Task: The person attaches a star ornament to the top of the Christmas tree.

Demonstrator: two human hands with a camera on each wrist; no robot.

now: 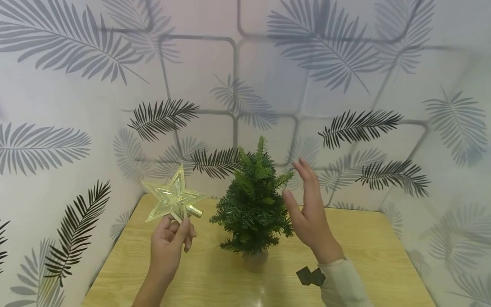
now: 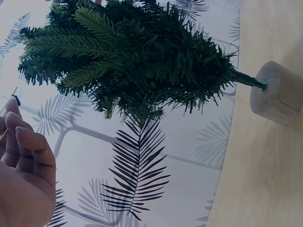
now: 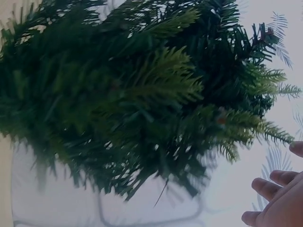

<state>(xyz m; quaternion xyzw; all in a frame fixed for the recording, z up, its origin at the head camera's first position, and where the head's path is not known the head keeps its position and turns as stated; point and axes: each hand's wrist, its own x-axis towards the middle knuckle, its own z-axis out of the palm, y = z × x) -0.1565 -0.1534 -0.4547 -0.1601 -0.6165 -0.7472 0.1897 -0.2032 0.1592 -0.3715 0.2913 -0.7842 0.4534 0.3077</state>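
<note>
A gold star tree topper point(image 1: 174, 197) with a short tube socket is pinched at its lower points by my left hand point(image 1: 171, 238), to the left of a small artificial Christmas tree point(image 1: 253, 204). The tree stands upright on a round wooden base point(image 2: 279, 93). On the tree's right side my right hand point(image 1: 311, 215) is raised with fingers extended, its thumb near the branches. Curled fingers of the left hand point(image 2: 26, 175) show at the edge of the left wrist view, where the star is mostly out of frame. In the right wrist view, the right hand's fingers point(image 3: 284, 177) hold nothing.
A light wooden table point(image 1: 207, 277) carries the tree. Behind it and at both sides rise walls point(image 1: 268, 85) with a printed leaf pattern. A dark diamond-shaped piece point(image 1: 310, 276) shows beside the right sleeve point(image 1: 341, 281).
</note>
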